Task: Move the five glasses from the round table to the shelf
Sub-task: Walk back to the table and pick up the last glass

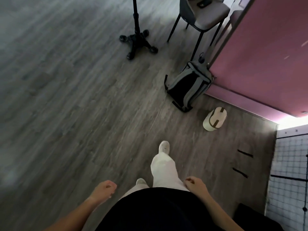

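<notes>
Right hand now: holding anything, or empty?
Empty. The right hand hangs beside the white trouser leg, fingers loosely curled, nothing in them.

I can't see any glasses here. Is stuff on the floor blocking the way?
No glasses, table or shelf show, so that can't be told. The left hand and right hand hold nothing. A backpack and a cap lie on the floor ahead, right of the front shoe; a wheeled stand stands farther on.
</notes>
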Available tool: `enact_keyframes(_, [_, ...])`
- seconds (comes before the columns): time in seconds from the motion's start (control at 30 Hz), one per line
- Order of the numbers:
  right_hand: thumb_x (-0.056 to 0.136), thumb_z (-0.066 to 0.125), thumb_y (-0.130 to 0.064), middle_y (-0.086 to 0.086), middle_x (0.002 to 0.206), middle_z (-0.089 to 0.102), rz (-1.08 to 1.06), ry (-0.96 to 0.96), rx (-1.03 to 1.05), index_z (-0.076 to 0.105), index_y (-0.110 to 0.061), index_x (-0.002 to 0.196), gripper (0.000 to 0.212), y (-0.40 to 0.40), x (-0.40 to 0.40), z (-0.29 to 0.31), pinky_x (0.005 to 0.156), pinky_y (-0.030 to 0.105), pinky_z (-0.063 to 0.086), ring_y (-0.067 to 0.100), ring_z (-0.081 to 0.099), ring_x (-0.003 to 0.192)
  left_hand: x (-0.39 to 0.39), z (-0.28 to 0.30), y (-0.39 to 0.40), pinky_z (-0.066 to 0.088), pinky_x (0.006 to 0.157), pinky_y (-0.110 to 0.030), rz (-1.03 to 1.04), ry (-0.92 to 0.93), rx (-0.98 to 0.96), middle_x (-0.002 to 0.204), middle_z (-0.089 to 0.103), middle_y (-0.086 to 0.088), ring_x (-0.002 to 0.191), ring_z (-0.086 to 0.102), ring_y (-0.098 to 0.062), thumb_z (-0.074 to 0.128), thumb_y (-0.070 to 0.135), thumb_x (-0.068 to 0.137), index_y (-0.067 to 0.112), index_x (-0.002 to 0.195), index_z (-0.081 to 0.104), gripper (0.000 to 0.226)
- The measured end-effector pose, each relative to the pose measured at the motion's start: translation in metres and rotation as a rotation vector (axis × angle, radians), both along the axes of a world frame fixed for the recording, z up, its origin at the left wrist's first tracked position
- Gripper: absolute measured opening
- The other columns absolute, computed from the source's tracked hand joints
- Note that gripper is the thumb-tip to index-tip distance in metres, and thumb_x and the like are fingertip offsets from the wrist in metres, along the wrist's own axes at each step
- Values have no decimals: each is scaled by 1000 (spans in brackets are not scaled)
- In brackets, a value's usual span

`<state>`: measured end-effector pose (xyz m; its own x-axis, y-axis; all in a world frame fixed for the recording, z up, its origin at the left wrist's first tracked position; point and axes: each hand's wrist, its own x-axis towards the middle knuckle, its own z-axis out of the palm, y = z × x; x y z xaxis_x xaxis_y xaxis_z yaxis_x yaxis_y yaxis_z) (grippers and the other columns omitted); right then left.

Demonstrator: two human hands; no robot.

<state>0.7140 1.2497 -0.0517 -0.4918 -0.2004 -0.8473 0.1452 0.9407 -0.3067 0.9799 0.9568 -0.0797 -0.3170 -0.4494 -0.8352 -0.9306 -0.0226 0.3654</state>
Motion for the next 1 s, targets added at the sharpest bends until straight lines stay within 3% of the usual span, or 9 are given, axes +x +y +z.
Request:
enact_keyframes(0.07, [91, 58, -29, -6, 81, 65, -12, -16, 24, 66, -26, 77, 17, -15, -26, -10, 75, 27, 40, 15, 59, 85, -20, -4, -16, 42, 45, -16, -5, -29, -1, 54, 61, 6, 49, 55, -10, 64, 11, 91, 15, 67, 64, 24])
enact_keyframes(0.2, [95, 52, -18, 8, 78, 63, 27, -22, 16, 56, -14, 64, 32, -44, -96, -17, 72, 32, 41, 18, 54, 78, -78, -2, -42, 42, 66, -25, -40, -45, 18, 69, 59, -2, 71, 55, -11, 61, 21, 91, 19, 64, 55, 28])
enact_keyframes(0.27, [97, 52, -20, 7, 89, 68, 114, -36, 36, 67, -14, 75, 27, -59, -137, -15, 77, 28, 42, 15, 58, 87, -117, 1, -56, 45, 76, -30, -47, -51, 25, 80, 60, -2, 80, 54, -10, 58, 23, 92, 19, 69, 55, 24])
enact_keyframes(0.33, [97, 50, -25, 6, 108, 69, 172, -9, 59, 72, -12, 101, 26, -73, -175, -11, 84, 24, 42, 15, 61, 102, -155, 3, -72, 46, 84, -32, 40, -57, -16, 88, 67, -3, 90, 61, -16, 60, 22, 94, 19, 76, 61, 18])
enact_keyframes(0.4, [97, 47, -27, 3, 111, 68, 228, 1, 114, 69, -19, 103, 24, -90, -219, -8, 89, 25, 44, 16, 63, 104, -194, 6, -95, 44, 82, -32, 145, -43, -106, 93, 68, -4, 96, 63, -22, 61, 25, 93, 21, 83, 63, 11])
enact_keyframes(0.5, [93, 49, -24, 2, 92, 71, 176, -22, 128, 66, -24, 80, 21, -118, -280, -5, 82, 31, 53, 16, 68, 79, -248, 15, -131, 41, 80, -30, 224, -2, -190, 94, 68, 3, 95, 62, -20, 60, 26, 91, 25, 91, 64, 4])
enact_keyframes(0.63, [96, 52, -30, 1, 94, 67, 187, -69, 150, 68, -22, 85, 21, -166, -350, -5, 80, 29, 46, 21, 64, 92, -298, 19, -162, 43, 80, -27, 214, 39, -119, 86, 69, 14, 90, 65, -11, 65, 28, 87, 35, 80, 64, 9])
enact_keyframes(0.77, [98, 52, -26, 3, 92, 62, 218, -85, 117, 67, -17, 91, 18, -229, -391, -8, 82, 28, 42, 19, 56, 90, -325, 9, -201, 45, 83, -24, 190, 21, -25, 87, 70, 15, 91, 66, -8, 68, 30, 87, 34, 79, 66, 9])
enact_keyframes(1.0, [105, 36, -18, 5, 127, 51, 348, -84, 91, 58, -12, 118, 27, -360, -403, -10, 97, 21, 36, 13, 49, 115, -376, 9, -331, 46, 82, -27, 322, 73, -45, 87, 73, 7, 90, 67, -13, 68, 21, 89, 23, 83, 71, 7])
